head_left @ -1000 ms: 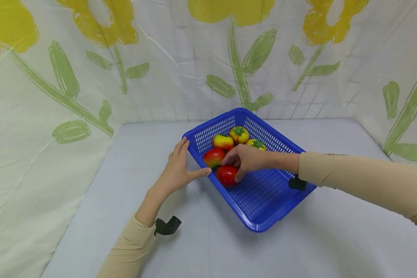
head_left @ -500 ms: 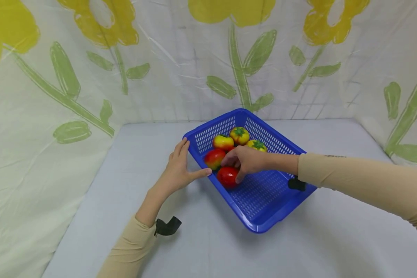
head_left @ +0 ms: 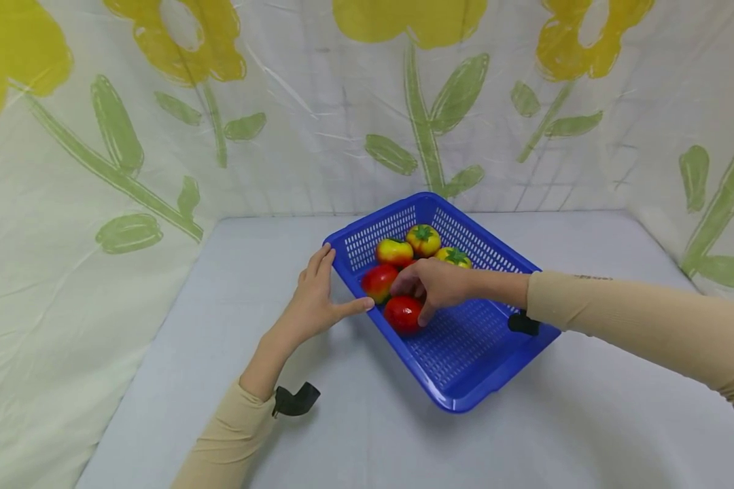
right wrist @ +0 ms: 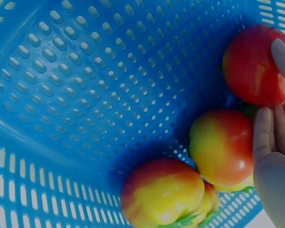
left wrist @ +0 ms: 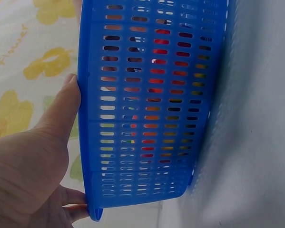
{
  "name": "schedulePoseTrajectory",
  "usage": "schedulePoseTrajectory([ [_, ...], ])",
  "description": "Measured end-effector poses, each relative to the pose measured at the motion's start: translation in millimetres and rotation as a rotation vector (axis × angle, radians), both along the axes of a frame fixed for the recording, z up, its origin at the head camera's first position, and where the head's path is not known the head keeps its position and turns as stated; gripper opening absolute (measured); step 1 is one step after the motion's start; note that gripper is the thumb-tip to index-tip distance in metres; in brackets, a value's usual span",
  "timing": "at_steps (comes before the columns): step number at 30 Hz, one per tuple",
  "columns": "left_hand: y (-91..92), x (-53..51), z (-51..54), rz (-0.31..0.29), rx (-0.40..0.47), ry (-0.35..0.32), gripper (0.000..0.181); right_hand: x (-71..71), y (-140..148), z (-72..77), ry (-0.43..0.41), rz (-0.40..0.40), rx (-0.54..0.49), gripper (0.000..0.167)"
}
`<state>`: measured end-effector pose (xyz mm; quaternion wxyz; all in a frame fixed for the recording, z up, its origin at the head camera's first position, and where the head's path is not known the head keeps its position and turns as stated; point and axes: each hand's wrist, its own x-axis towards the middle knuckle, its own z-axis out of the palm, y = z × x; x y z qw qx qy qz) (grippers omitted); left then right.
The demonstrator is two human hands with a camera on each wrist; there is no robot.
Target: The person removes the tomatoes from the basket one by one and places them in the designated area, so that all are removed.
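Observation:
In the head view, a blue plastic basket (head_left: 465,353) stands at an angle on the table, holding several fruits. My left hand (head_left: 308,305) touches its left rim with spread fingers and thumb, outside the wall; the thumb (left wrist: 61,111) lies along the rim in the left wrist view. Inside the basket, my right hand (head_left: 443,282) holds a round, shiny red fruit (head_left: 402,314) between thumb and fingers, near the left wall. Beside it lies a red-and-yellow fruit (head_left: 378,282). The right wrist view shows the red fruit (right wrist: 251,66) with the thumb on its surface.
Toward the basket's back corner sit a yellow-red fruit (head_left: 394,251) and yellow fruits with green leafy tops, one (head_left: 423,239) in the corner and another (head_left: 455,256) partly behind my right hand. A flower-painted curtain (head_left: 293,136) hangs behind the pale table (head_left: 251,272).

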<state>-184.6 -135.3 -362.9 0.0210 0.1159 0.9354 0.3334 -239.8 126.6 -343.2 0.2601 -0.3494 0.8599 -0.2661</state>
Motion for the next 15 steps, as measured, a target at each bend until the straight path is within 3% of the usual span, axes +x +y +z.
schedulePoseTrajectory([
  [8, -0.7, 0.4, -0.3, 0.001, 0.005, 0.004, 0.119, -2.6, 0.9, -2.6, 0.027, 0.025, -0.001, 0.064],
  [15, -0.7, -1.2, -0.8, -0.007, 0.001, 0.003, 0.120, -3.0, 6.3, 2.4, -0.035, 0.021, -0.061, 0.061],
])
